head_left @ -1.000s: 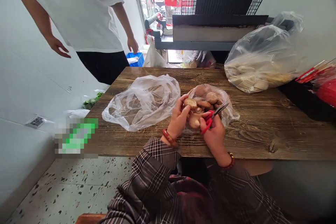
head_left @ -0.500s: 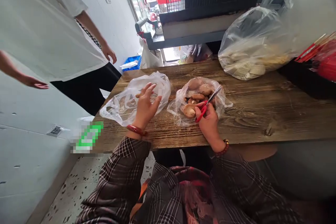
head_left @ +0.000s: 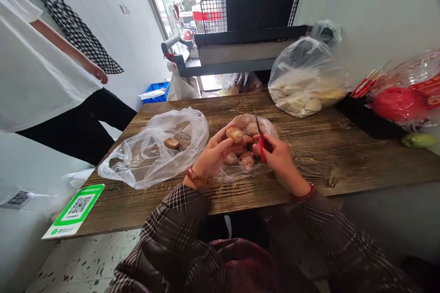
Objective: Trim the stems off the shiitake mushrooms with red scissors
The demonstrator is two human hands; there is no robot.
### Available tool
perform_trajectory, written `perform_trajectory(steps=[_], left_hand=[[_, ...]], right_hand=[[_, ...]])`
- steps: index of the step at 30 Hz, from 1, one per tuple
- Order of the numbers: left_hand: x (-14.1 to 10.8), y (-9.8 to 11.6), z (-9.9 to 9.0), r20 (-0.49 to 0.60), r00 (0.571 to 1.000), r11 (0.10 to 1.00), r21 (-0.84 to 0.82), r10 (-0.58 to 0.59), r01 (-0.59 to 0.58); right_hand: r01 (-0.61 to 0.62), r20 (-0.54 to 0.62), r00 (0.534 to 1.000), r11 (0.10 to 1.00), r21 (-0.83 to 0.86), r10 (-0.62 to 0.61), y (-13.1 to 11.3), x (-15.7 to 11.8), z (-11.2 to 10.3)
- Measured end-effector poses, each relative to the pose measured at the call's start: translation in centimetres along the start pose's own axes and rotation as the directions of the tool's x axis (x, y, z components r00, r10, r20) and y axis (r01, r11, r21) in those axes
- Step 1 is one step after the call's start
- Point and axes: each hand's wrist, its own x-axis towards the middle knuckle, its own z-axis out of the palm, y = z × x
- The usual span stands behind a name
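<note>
My left hand (head_left: 213,154) grips a brown mushroom (head_left: 234,134) by its edge, with the stem side facing the scissors. Red-handled scissors (head_left: 262,146) are in my right hand (head_left: 279,158), blades pointing up and away from me. Beneath both hands lies an open clear bag (head_left: 270,124) holding several mushrooms (head_left: 246,161). To the left, a white plastic bag (head_left: 154,170) is spread on the table, and one mushroom (head_left: 171,143) rests on it.
The wooden table (head_left: 309,169) bears a tied bag of pale food (head_left: 302,96), a black tray (head_left: 371,121) with red packages and a green-and-white code card (head_left: 76,210). A person (head_left: 41,73) stands at the left.
My left hand has moved from the white bag to the mushroom bag and taken hold of a mushroom. One mushroom now shows on the white bag. The person at left stands farther left in view.
</note>
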Motion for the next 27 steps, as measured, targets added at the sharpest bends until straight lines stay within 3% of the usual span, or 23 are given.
perform_trajectory(steps=[4,9,13,18,22,27], left_hand=[[1.1,-0.2,-1.7,0.019,0.997,0.985,-0.155,-0.076,0.078],[1.0,-1.4,-2.6,-0.007,0.995,0.979,-0.178,-0.102,0.099],[0.5,-1.1,-2.1,0.012,0.994,0.981,-0.162,-0.110,0.110],[0.1,-0.8,-1.9,-0.005,0.994,0.978,-0.178,-0.108,0.105],[0.2,-1.1,-1.9,-0.042,0.990,0.974,-0.191,-0.133,0.123],[0.3,-1.5,-1.8,-0.023,0.989,0.971,-0.192,-0.147,0.140]], right_hand=[[0.160,0.180,0.978,0.924,-0.346,-0.101,0.7,-1.0,-2.9],[0.152,0.242,0.970,0.797,-0.585,-0.007,0.0,-3.1,-4.7],[0.226,0.256,0.964,0.729,-0.647,-0.072,-1.3,-3.1,-6.0],[0.405,0.370,0.911,0.560,-0.723,-0.181,-2.8,-2.3,-7.2],[0.454,0.418,0.890,0.443,-0.773,-0.183,-4.2,-1.9,-7.5],[0.476,0.464,0.876,0.387,-0.790,-0.132,-5.9,-1.1,-7.4]])
